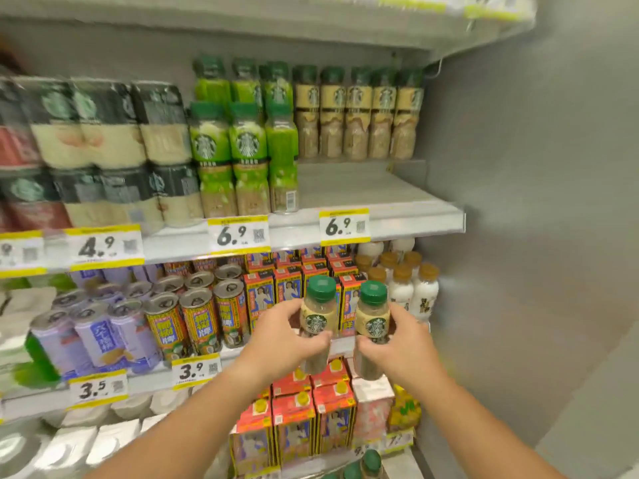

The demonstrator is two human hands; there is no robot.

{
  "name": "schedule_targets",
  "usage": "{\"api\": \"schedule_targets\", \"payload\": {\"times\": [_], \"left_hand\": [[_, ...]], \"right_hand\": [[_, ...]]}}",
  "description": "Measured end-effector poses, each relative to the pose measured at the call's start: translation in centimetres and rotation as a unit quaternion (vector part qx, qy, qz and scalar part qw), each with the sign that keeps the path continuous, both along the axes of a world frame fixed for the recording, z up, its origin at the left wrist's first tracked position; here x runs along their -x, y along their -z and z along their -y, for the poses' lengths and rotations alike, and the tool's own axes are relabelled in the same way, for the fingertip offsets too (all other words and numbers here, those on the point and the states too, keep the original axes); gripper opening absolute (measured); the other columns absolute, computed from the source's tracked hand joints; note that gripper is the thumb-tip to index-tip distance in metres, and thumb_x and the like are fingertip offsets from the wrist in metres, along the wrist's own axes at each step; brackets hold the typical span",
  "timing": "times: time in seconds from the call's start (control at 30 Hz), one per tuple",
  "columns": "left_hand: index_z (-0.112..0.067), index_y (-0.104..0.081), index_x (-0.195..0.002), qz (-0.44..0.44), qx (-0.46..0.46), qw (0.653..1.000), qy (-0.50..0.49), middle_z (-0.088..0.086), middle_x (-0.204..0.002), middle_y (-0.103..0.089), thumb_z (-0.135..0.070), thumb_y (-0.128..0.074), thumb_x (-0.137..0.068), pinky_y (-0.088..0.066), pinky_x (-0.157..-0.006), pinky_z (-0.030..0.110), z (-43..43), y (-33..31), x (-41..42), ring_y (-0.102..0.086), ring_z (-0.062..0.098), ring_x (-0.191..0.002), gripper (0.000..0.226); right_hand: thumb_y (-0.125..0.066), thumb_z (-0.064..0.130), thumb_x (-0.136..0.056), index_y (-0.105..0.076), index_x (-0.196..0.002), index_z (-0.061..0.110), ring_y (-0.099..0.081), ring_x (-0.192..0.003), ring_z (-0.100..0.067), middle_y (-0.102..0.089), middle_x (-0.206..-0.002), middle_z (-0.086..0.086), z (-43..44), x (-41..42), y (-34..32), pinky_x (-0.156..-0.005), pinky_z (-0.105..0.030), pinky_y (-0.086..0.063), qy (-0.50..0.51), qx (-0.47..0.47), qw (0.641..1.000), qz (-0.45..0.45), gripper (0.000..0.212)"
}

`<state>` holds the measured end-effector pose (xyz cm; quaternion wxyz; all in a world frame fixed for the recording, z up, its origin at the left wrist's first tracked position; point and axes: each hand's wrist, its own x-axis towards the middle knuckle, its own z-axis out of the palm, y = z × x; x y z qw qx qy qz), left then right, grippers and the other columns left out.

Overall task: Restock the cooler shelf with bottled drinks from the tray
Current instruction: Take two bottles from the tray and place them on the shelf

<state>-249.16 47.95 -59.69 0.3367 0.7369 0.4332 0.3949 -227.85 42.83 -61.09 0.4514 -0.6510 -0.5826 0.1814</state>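
Note:
My left hand [276, 337] grips a green-capped coffee bottle [318, 312] with a cream label. Just to its right, my right hand [404, 344] grips a second bottle of the same kind [372, 318]. Both bottles are upright, side by side, held in front of the middle shelf. Above them the cooler shelf [380, 198] has a bare stretch at its right front, with a row of the same cream-label bottles [358, 115] standing at the back. Green caps of more bottles [370, 461] show at the bottom edge; the tray itself is hidden.
Green-label bottles [242, 150] fill the shelf left of the bare stretch, dark multipacks [103, 133] further left. Cans [193, 316] and cartons [287, 288] fill the middle shelf, red cartons [311, 420] the one below. The cooler's grey side wall [518, 202] rises at right.

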Motion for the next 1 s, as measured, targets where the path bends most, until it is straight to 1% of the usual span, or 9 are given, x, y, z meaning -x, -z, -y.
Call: {"api": "schedule_targets", "payload": {"times": [0.13, 0.2, 0.27, 0.4, 0.5, 0.63, 0.7, 0.87, 1.0], "left_hand": [[-0.03, -0.074, -0.084, 0.047, -0.02, 0.999, 0.003, -0.016, -0.076, -0.075, -0.043, -0.078, -0.067, -0.049, -0.06, 0.014, -1.3, -7.8, 0.5, -0.064, -0.004, -0.064, 0.022], [-0.026, -0.074, -0.08, 0.055, -0.043, 0.998, -0.006, -0.019, -0.071, -0.074, -0.042, -0.078, -0.067, -0.044, -0.054, 0.009, -1.8, -11.5, 0.2, -0.063, -0.007, -0.06, 0.02], [-0.025, -0.073, -0.082, 0.063, -0.06, 0.996, -0.021, -0.016, -0.073, -0.075, -0.043, -0.08, -0.067, -0.046, -0.055, 0.009, -2.2, -15.3, -0.5, -0.066, -0.005, -0.065, 0.024], [-0.024, -0.057, -0.106, 0.073, -0.076, 0.991, -0.079, -0.009, -0.093, -0.067, -0.053, -0.081, -0.062, -0.056, -0.07, 0.03, -4.0, -21.7, -2.7, -0.066, 0.009, -0.084, 0.058], [-0.024, -0.05, -0.109, 0.064, -0.081, 0.989, -0.109, -0.009, -0.098, -0.062, -0.058, -0.077, -0.06, -0.05, -0.064, 0.03, -5.4, -24.8, -4.2, -0.064, 0.011, -0.087, 0.065], [-0.032, -0.054, -0.093, 0.077, -0.085, 0.983, -0.14, -0.014, -0.088, -0.065, -0.043, -0.08, -0.066, -0.039, -0.048, 0.012, -7.3, -25.7, -5.8, -0.06, -0.003, -0.073, 0.039], [-0.031, -0.054, -0.093, 0.087, -0.078, 0.981, -0.155, -0.014, -0.086, -0.065, -0.037, -0.08, -0.07, -0.039, -0.05, 0.012, -8.3, -24.8, -7.0, -0.059, -0.004, -0.072, 0.035], [-0.028, -0.055, -0.098, 0.11, -0.04, 0.974, -0.196, -0.011, -0.09, -0.066, -0.033, -0.077, -0.079, -0.041, -0.053, 0.017, -10.1, -21.5, -9.7, -0.059, 0.0, -0.075, 0.03], [-0.036, -0.049, -0.09, 0.138, -0.035, 0.962, -0.231, -0.015, -0.086, -0.061, -0.027, -0.073, -0.086, -0.037, -0.053, 0.014, -10.5, -20.0, -10.5, -0.055, -0.005, -0.073, 0.026]], "right_hand": [[-0.071, 0.049, -0.052, -0.063, -0.084, 0.032, -0.066, -0.068, -0.001, -0.072, -0.076, 0.015, -1.2, 0.0, -8.4, -0.061, -0.029, -0.055, 0.037, -0.055, 0.998, 0.016, 0.038], [-0.068, 0.052, -0.049, -0.063, -0.078, 0.028, -0.064, -0.065, -0.001, -0.07, -0.07, 0.015, -1.5, -0.3, -12.3, -0.058, -0.021, -0.053, 0.055, -0.075, 0.995, 0.033, 0.039], [-0.069, 0.05, -0.05, -0.063, -0.075, 0.028, -0.062, -0.063, 0.007, -0.068, -0.067, 0.026, -2.0, -0.6, -15.9, -0.051, -0.009, -0.044, 0.056, -0.091, 0.994, 0.038, 0.034], [-0.076, 0.041, -0.06, -0.066, -0.078, 0.03, -0.06, -0.06, 0.009, -0.069, -0.068, 0.016, -4.2, -1.9, -22.1, -0.045, -0.011, -0.04, 0.067, -0.118, 0.99, 0.041, 0.023], [-0.077, 0.038, -0.062, -0.067, -0.078, 0.028, -0.062, -0.059, 0.008, -0.07, -0.071, 0.013, -6.4, -2.8, -25.8, -0.042, -0.009, -0.04, 0.049, -0.13, 0.99, 0.021, 0.021], [-0.076, 0.041, -0.059, -0.068, -0.081, 0.027, -0.064, -0.059, 0.007, -0.071, -0.074, 0.012, -9.6, -3.5, -27.9, -0.041, -0.011, -0.042, 0.027, -0.117, 0.993, 0.011, 0.027], [-0.078, 0.036, -0.063, -0.067, -0.083, 0.026, -0.063, -0.057, 0.007, -0.071, -0.078, 0.011, -11.3, -3.9, -27.7, -0.039, -0.009, -0.04, 0.016, -0.101, 0.995, 0.01, 0.025], [-0.077, 0.036, -0.06, -0.068, -0.083, 0.026, -0.066, -0.064, 0.002, -0.073, -0.079, 0.011, -14.3, -4.9, -25.2, -0.049, -0.016, -0.047, -0.001, -0.074, 0.997, 0.006, 0.026], [-0.078, 0.034, -0.064, -0.066, -0.082, 0.027, -0.065, -0.067, 0.0, -0.071, -0.076, 0.012, -15.5, -5.2, -23.4, -0.05, -0.015, -0.044, -0.016, -0.058, 0.998, 0.017, 0.023]]}}
